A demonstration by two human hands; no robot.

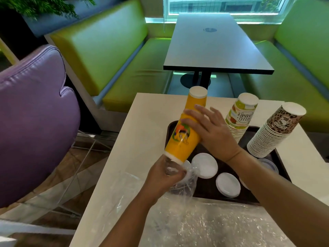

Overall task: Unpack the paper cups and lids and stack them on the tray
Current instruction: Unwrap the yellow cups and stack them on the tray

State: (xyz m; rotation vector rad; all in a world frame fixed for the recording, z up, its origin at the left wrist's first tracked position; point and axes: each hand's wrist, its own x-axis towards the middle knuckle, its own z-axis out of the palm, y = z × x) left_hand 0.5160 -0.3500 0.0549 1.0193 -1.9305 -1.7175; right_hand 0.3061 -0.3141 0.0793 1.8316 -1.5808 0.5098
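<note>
Crinkled clear plastic wrap [204,227] covers the near end of the white counter [142,125], running up to the near rim of the dark tray [222,196]. At that rim the left hand [163,177] has its fingers [178,175] clamped on a bunched clear sleeve [181,182] at the bottom of the orange cup stack [187,132]. That stack is tilted, upside down, over the tray's left edge, its top leaning away from the camera. The right hand [210,131] lies against its right side, fingers spread and loosely wrapped round it. Behind, two more upturned stacks stand on the tray's far right part: a fruit-print stack [240,116] and, close to the right rim, a leopard-print stack [277,129]. White lids [204,165] lie flat in the tray's near half. Left of the tray the counter is bare up to its edge; a purple chair [32,122] stands beyond it.
</note>
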